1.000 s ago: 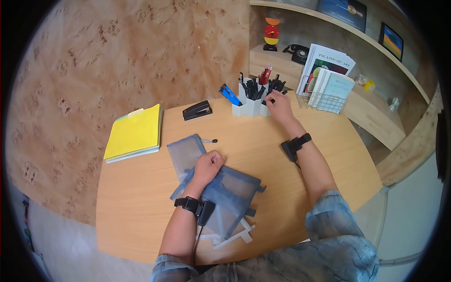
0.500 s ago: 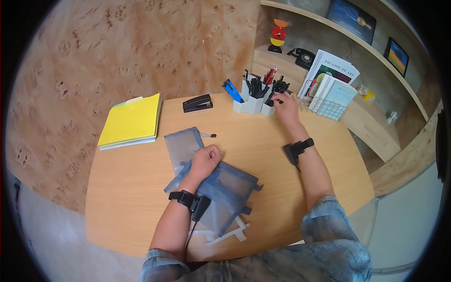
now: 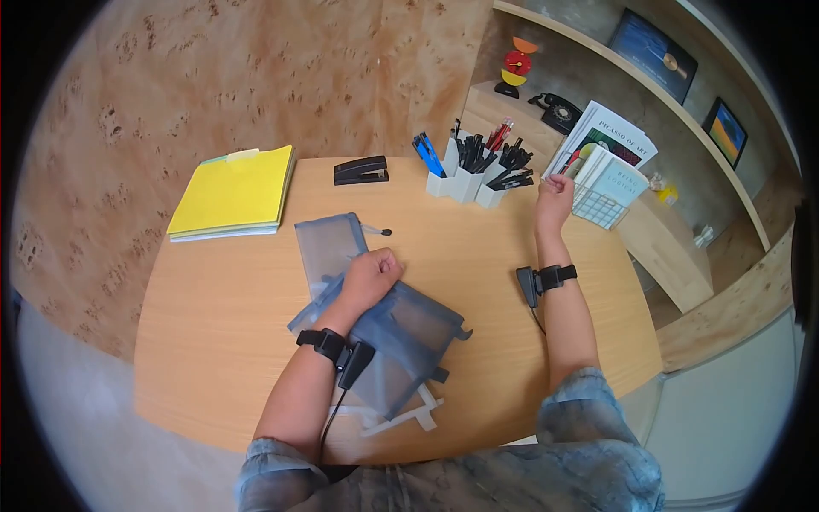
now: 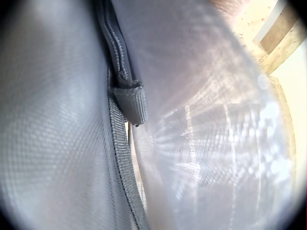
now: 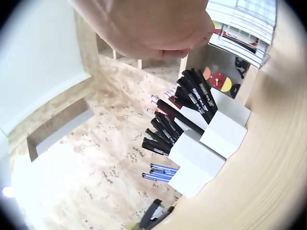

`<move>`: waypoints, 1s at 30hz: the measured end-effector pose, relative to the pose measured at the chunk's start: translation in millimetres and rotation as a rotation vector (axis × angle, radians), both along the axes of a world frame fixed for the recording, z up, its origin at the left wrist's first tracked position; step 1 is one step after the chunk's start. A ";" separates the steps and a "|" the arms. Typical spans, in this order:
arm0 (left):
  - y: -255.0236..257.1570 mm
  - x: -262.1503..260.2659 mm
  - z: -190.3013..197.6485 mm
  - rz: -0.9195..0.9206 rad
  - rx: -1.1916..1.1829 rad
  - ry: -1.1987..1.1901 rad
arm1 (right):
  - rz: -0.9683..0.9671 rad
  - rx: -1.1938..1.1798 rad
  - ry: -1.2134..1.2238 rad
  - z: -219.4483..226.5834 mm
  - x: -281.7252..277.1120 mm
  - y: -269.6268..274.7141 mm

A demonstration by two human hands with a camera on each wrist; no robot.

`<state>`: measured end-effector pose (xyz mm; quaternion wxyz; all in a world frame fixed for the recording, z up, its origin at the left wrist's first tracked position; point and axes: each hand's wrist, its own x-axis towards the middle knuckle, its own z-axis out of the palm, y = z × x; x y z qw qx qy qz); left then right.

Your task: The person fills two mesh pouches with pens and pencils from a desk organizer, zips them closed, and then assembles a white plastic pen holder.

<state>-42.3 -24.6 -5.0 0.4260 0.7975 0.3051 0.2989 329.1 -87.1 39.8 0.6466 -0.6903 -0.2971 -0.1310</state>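
On the desk, my left hand (image 3: 373, 277) is curled at the upper edge of a blue-grey mesh zipper pouch (image 3: 418, 320) and grips it there. Its mesh and zipper tape (image 4: 122, 143) fill most of the left wrist view; the fingers are hidden there. Another mesh pouch (image 3: 328, 243) lies partly under that hand, and a white-trimmed one (image 3: 401, 420) shows below. My right hand (image 3: 554, 205) hovers in front of the book rack, fingers loosely bent, with nothing visible in them. Left of it stands a white pen holder (image 3: 465, 183) full of black pens (image 5: 192, 98), blue pens (image 5: 160, 172) and red pens (image 3: 500, 135).
At the back, a black stapler (image 3: 361, 171) sits left of the pen holder. Yellow folders (image 3: 230, 192) are stacked at the far left. A wire rack (image 3: 597, 207) with books stands at the right edge, before a shelf (image 3: 682, 247) carrying a black telephone (image 3: 559, 113).
My right hand has left the pens in the holder's right cup and moved right, toward the book rack. The left hand stays on the pouch. The head view has shifted slightly.
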 end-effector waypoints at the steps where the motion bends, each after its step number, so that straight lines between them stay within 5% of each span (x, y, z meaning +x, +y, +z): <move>1: -0.2 0.0 0.8 0.000 -0.003 0.004 | 0.003 -0.036 0.031 -15.8 13.6 4.3; 5: -0.8 0.4 1.8 0.002 0.016 -0.008 | 0.326 -0.246 0.400 -17.2 3.6 3.0; 8: 0.2 0.2 -0.4 0.006 0.025 -0.021 | 0.313 -0.164 0.368 0.9 -32.5 8.5; 14: -2.2 -1.5 5.2 0.044 0.041 -0.013 | 0.202 -0.217 0.278 8.4 -17.8 35.9; 17: -1.2 -1.6 4.2 0.034 0.049 -0.019 | 0.101 -0.450 0.261 18.7 -11.6 39.3; 26: -1.3 -0.6 3.1 0.033 0.035 -0.036 | -0.215 -0.658 0.009 11.5 15.2 44.5; 30: -0.9 -0.2 0.6 0.029 0.045 -0.052 | 0.031 -0.536 0.222 7.2 5.1 31.6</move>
